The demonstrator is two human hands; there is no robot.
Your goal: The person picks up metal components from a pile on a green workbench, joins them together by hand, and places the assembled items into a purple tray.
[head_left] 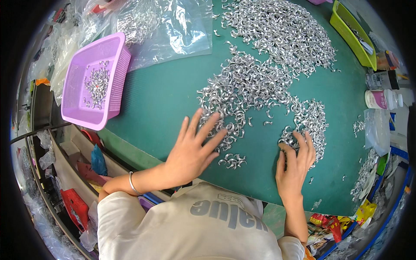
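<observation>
Many small, shiny, curved silver metal pieces [251, 82] lie in a spread-out pile on a green tabletop [160, 104]. My left hand [190, 151] is open with fingers spread, its fingertips at the pile's near left edge. Just right of it sits a small separate cluster of the same pieces [234, 161]. My right hand [295, 167] has its fingers loosely bent and apart, touching the left side of another heap of pieces [313, 119]. What lies under its palm is hidden.
A purple basket [117, 82] holding some pieces stands at the left, beside a clear plastic bag [182, 30]. The larger heap [277, 30] covers the far side. At right are a lime-green tray [353, 37], a white bottle [383, 99] and loose plastic bags [377, 130].
</observation>
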